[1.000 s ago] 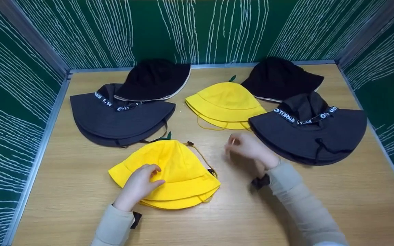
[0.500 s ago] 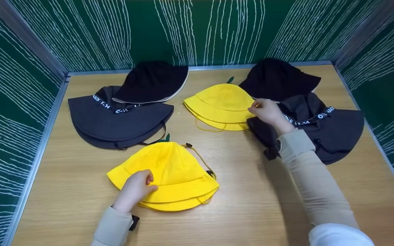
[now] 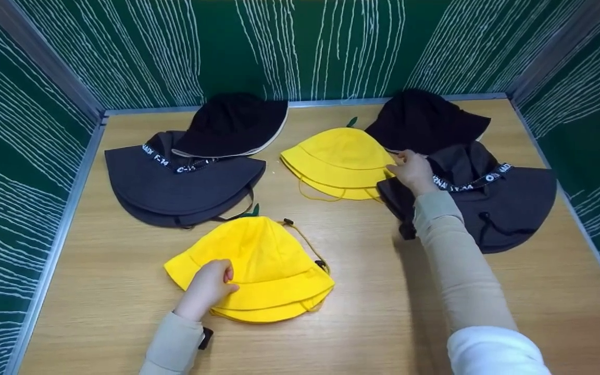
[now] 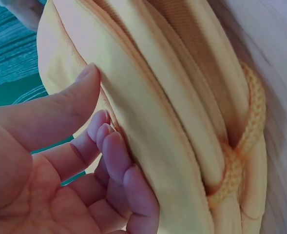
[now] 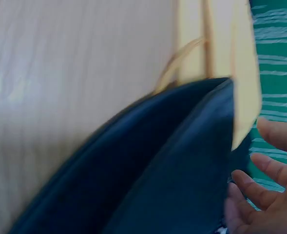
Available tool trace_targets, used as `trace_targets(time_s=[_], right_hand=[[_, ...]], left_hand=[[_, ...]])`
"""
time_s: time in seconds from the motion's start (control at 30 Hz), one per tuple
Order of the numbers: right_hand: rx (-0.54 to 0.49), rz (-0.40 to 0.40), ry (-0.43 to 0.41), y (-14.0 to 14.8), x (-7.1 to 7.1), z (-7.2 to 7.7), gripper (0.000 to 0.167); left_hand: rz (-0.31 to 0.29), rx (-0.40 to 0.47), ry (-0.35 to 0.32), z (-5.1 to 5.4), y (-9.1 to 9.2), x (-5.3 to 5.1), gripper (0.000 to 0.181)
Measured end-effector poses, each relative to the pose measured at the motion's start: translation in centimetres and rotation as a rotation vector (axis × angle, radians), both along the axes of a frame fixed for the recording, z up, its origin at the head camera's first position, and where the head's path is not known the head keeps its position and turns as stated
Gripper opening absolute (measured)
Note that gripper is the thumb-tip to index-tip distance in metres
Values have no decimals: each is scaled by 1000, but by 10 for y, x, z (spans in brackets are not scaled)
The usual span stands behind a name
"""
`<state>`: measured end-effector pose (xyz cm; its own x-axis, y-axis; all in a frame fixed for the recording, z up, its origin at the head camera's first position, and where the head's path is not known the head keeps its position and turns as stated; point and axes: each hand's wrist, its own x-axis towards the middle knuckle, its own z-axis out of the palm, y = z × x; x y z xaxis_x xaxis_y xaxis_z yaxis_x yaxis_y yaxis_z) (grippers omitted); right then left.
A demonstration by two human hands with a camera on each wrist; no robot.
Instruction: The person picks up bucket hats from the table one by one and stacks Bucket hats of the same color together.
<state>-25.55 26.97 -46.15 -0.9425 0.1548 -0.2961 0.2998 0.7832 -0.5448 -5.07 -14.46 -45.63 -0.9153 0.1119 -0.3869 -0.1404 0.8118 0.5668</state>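
Note:
In the head view a larger yellow hat (image 3: 263,260) lies at the front, a green leaf at its crown. My left hand (image 3: 209,289) rests on its left part with loosely bent fingers; the left wrist view shows thumb and fingers (image 4: 116,156) against the cloth, pinching nothing. The smaller yellow hat (image 3: 339,156) lies farther back. At its right edge is my right hand (image 3: 413,171), over the brim of the right dark grey hat (image 3: 508,208). In the right wrist view the fingers (image 5: 265,187) are spread beside both brims, holding nothing.
Another dark grey hat (image 3: 185,185) lies at the left, with a black hat (image 3: 237,125) overlapping it. A second black hat (image 3: 425,122) sits at the back right. Green walls with white lines (image 3: 331,47) enclose the wooden table (image 3: 107,307).
My right hand has moved back and to the right, from beside the front hat to the smaller yellow hat's right edge. The left hand has shifted only slightly, and the hats lie as before.

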Motion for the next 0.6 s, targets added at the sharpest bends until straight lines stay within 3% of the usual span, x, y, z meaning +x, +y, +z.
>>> trace_targets(time_s=[0.2,0.4,0.6], right_hand=[[160,60,-46,-2,-6,-12,72],[235,117,-41,-10,-8,-14,68],[265,96,-7,-20,-8,-17,66]], left_hand=[[16,31,-3,-4,0,0,26],[-7,22,39,-4,-2,2,28],[9,17,22,-4,-3,2,27]])
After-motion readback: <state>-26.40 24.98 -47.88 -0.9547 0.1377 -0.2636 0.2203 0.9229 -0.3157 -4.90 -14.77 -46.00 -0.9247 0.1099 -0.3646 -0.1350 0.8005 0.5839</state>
